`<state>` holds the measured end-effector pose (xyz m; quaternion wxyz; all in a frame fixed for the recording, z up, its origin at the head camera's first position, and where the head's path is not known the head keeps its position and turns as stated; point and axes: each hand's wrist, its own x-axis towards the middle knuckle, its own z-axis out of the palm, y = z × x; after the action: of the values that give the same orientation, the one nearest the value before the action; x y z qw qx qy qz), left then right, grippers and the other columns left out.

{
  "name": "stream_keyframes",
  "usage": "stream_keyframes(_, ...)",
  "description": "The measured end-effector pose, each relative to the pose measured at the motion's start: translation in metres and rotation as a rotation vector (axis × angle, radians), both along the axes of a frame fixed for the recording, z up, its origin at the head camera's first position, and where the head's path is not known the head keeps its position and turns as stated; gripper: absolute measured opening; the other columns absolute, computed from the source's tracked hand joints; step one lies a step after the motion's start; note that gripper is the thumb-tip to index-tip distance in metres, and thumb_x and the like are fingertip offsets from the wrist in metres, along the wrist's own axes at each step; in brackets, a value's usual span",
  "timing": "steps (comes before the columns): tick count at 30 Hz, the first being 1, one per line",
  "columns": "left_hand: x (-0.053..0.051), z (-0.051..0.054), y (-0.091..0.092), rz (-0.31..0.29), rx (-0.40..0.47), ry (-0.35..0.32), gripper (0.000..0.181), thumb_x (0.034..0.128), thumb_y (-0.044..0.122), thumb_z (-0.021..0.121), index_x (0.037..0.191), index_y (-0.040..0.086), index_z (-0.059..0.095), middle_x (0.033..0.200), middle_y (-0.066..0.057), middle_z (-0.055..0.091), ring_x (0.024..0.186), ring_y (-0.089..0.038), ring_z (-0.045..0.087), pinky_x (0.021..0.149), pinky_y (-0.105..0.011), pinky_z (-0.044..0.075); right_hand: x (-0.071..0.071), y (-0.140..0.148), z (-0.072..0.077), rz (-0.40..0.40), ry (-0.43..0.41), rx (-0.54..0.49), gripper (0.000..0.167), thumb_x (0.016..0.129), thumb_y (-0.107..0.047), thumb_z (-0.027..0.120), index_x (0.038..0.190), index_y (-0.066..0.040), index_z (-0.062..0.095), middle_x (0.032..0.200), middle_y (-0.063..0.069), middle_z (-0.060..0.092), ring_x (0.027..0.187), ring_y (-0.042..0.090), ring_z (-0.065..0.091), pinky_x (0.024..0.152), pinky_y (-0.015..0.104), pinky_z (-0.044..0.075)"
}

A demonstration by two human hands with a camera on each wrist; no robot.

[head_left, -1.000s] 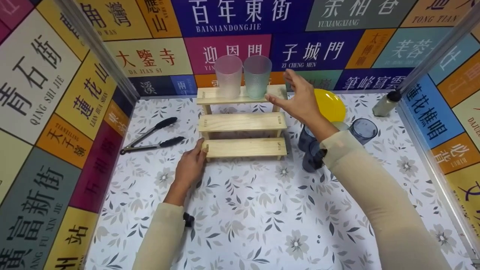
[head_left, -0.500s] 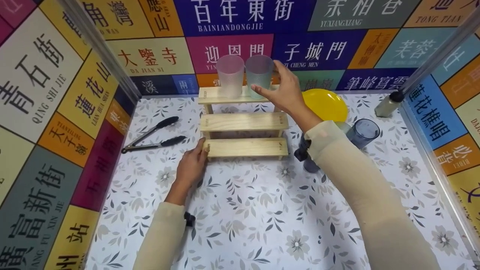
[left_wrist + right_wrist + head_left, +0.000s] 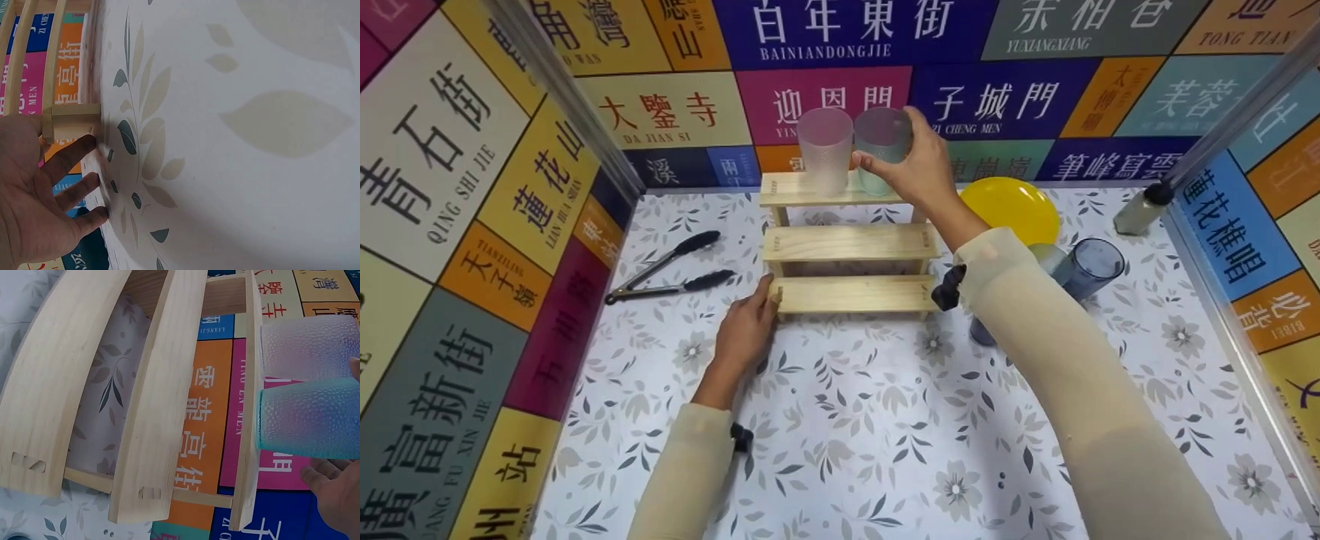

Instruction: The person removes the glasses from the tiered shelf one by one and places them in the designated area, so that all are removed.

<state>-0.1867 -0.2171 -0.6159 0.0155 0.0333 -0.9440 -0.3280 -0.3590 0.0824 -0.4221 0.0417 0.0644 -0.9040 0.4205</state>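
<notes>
A three-step wooden display rack point(image 3: 851, 244) stands on the patterned cloth. On its top step sit two frosted tumblers side by side, a pink one point(image 3: 825, 150) and a green one point(image 3: 877, 180). My right hand point(image 3: 922, 165) holds the green tumbler from its right side, thumb in front and fingers behind. In the right wrist view, the green tumbler point(image 3: 309, 419) rests against the step's edge beside the pink tumbler point(image 3: 309, 349). My left hand point(image 3: 746, 326) touches the left end of the bottom step; its fingers point(image 3: 76, 197) are spread and fairly straight in the left wrist view.
Black-tipped tongs point(image 3: 667, 270) lie spread at the left. Right of the rack are a yellow plate point(image 3: 1012, 210), a dark blue tumbler point(image 3: 1095, 262) and more cups partly behind my right sleeve. A small black-capped bottle point(image 3: 1140, 210) stands by the right wall.
My right hand has moved left and closed round the green tumbler, having been beside it with fingers apart. The left hand and the tumblers have kept their places.
</notes>
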Motion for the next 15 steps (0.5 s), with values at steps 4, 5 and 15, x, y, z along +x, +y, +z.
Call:
stream_keyframes(4,-0.0001,-0.0002,0.0003,0.005,-0.001,-0.008,0.055,0.1188,0.044,0.049,0.171,0.029,0.045,0.146,-0.023,0.072,0.136,-0.045,0.067,0.112,-0.065,0.052,-0.0025,-0.0037,0.0007,-0.025,-0.018,-0.01,0.12,0.083,-0.072,0.088,0.175,-0.02,0.031,0.177,0.004,0.043,0.164,0.024,0.041,0.135,0.043,0.035)
stream_keyframes(5,0.0,-0.0002,0.0004,0.007,-0.002,-0.012,0.055,0.1187,0.044,0.05,0.171,0.029,0.045,0.145,-0.023,0.072,0.136,-0.045,0.067,0.112,-0.065,0.052,-0.003,-0.0047,0.0004,-0.031,-0.02,-0.011,0.12,0.083,-0.073,0.088,0.176,-0.021,0.031,0.177,0.004,0.043,0.164,0.024,0.041,0.135,0.043,0.035)
stream_keyframes(15,-0.0014,-0.0014,0.0001,0.022,-0.005,-0.02,0.055,0.1187,0.048,0.048,0.171,0.032,0.044,0.146,-0.022,0.072,0.136,-0.045,0.067,0.112,-0.065,0.052,-0.0065,-0.0088,-0.0051,-0.061,-0.002,-0.068,0.109,0.086,-0.068,0.089,0.17,-0.019,0.04,0.168,0.005,0.054,0.154,0.023,0.051,0.132,0.039,0.039)
